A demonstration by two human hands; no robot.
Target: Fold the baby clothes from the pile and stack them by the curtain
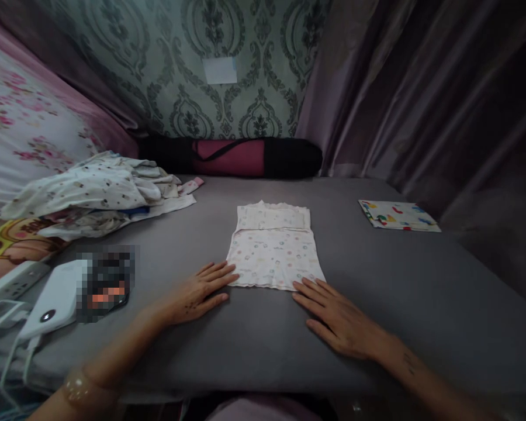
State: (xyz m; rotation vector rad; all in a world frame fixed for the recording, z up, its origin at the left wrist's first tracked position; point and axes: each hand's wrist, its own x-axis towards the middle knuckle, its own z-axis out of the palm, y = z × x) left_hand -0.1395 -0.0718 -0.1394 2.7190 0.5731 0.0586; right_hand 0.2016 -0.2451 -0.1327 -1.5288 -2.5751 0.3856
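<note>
A small white printed garment lies flat on the grey surface before me, its far part folded over into a band. My left hand rests palm down at its near left corner, fingers stretched out and fingertips on the cloth's edge. At the near right corner lies my right hand, also flat with fingers spread, its fingertips touching the hem. Neither hand grips anything.
Clothes are heaped at the left. Nearer stand a white power bank with cables and a power strip. A folded colourful-print cloth lies at right. A black and pink long bag lines the back.
</note>
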